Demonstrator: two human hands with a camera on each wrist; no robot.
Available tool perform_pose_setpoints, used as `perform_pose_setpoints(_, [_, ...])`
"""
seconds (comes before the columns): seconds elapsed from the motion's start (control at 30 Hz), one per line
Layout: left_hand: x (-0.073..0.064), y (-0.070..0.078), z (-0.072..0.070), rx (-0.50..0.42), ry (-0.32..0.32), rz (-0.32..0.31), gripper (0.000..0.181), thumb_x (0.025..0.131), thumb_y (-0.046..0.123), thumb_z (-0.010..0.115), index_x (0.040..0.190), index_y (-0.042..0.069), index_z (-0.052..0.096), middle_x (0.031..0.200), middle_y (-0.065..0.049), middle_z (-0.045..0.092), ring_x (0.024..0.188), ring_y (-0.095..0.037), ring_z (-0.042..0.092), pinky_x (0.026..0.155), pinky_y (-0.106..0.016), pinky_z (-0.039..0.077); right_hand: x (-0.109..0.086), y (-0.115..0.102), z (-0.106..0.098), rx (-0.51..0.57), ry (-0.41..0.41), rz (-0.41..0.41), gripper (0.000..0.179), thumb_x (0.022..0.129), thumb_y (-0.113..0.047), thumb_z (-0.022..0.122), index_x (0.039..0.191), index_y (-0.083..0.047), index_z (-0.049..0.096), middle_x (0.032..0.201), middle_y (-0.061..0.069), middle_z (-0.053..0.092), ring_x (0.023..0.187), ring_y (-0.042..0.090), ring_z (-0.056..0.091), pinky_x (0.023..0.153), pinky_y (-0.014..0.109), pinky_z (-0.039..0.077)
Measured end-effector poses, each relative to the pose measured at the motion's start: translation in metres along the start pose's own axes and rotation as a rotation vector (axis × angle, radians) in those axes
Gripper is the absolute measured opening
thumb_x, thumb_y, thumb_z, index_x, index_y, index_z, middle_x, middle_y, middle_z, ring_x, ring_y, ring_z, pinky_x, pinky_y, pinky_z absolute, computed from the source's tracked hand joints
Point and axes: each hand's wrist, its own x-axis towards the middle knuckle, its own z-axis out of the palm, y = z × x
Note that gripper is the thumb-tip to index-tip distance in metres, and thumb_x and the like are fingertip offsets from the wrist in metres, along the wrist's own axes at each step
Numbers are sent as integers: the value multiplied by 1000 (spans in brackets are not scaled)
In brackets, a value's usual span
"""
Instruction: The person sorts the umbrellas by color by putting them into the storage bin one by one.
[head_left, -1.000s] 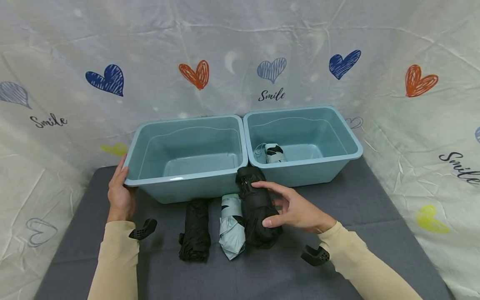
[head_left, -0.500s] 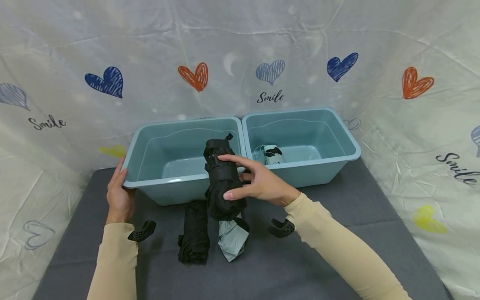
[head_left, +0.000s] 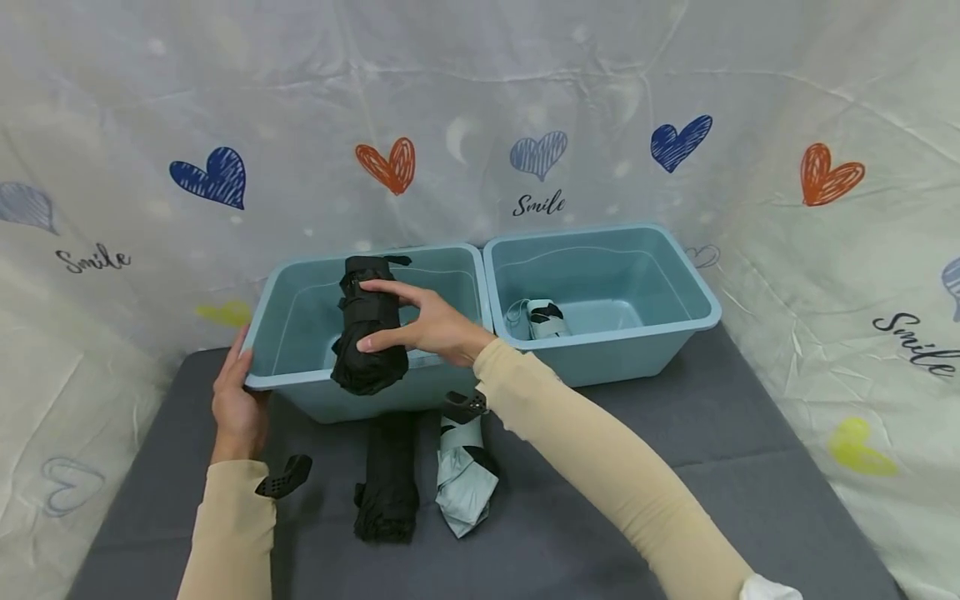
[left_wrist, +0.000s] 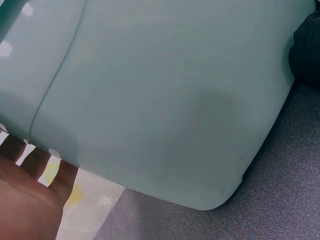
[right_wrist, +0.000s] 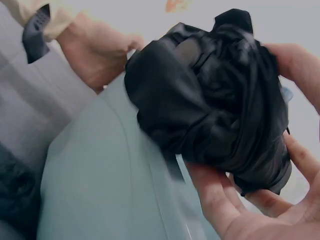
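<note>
My right hand [head_left: 431, 325] grips a folded black umbrella [head_left: 369, 325], thumb on its lower part and fingers around its far side. The umbrella is raised over the front rim of the left light-blue bin [head_left: 292, 380], its top end above the opening. In the right wrist view the bunched black fabric [right_wrist: 200, 100] fills the grasp. My left hand [head_left: 238, 408] rests against that bin's left end, its fingers [left_wrist: 62, 177] fairly straight along the outer wall. On the table in front lie a second folded black umbrella [head_left: 387, 487] and a pale-blue folded umbrella [head_left: 463, 492].
A second light-blue bin [head_left: 607, 354] stands close against the first on the right. Inside it lies a small pale-blue and black folded umbrella [head_left: 546, 321] with a cord loop. Dark grey cloth [head_left: 570, 500] covers the table, and a heart-printed curtain [head_left: 450, 100] hangs behind.
My right hand has lifted the black umbrella off the table and carried it left, across the pale-blue one, to above the left bin. My left hand has stayed at the bin's end.
</note>
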Motion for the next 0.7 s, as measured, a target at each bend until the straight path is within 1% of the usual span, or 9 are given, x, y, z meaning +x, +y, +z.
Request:
perform_pose_setpoints(0.07, [0,-1,1,-8,17,-1,49,112,33,27,160,28,33,165,4,26,149,-19,24,111,-25,27,11,2,5,66,0,14,71,89,-7,79,150,-31,52,138,-1,45,120,15,52,93,39,51])
perform_pose_setpoints(0.1, [0,-2,1,-9,23,0,49,112,32,27,160,28,33,165,4,26,149,-18,24,112,-26,27,16,3,7,94,1,18,70,90,-6,78,150,-30,52,137,-1,45,118,16,53,92,39,52])
perform_pose_setpoints(0.2, [1,-3,4,-1,45,9,48,112,31,27,159,28,35,165,4,28,149,-17,26,114,-27,25,31,4,14,135,16,18,68,90,-7,77,149,-29,53,133,-1,47,114,16,57,91,39,52])
perform_pose_setpoints(0.3, [3,-2,5,3,59,16,48,112,30,27,159,27,36,165,4,29,148,-17,27,116,-28,24,44,3,20,102,47,20,67,89,-10,79,148,-32,55,136,-4,48,113,14,57,91,37,52])
perform_pose_setpoints(0.43, [3,-2,6,-24,67,21,48,112,29,27,159,25,37,164,3,30,148,-15,29,115,-25,27,58,4,29,43,83,49,67,87,-15,83,144,-37,57,151,-12,40,118,12,55,90,37,50])
perform_pose_setpoints(0.53, [1,-2,6,-23,67,20,48,112,28,27,159,25,36,165,3,29,149,-15,28,114,-24,27,64,9,36,12,106,83,68,85,-17,85,143,-40,58,157,-16,33,127,12,51,91,37,50])
perform_pose_setpoints(0.63, [2,-3,6,-8,68,25,49,112,28,26,160,25,35,165,4,28,149,-15,27,116,-26,24,69,15,40,-30,128,102,69,83,-19,86,142,-41,58,158,-16,32,136,13,43,94,39,49])
perform_pose_setpoints(0.7, [3,-3,7,1,72,28,49,112,28,25,159,26,35,165,4,28,149,-16,27,118,-30,22,72,18,42,-63,139,110,70,83,-20,87,143,-41,58,159,-16,32,141,13,38,97,40,47])
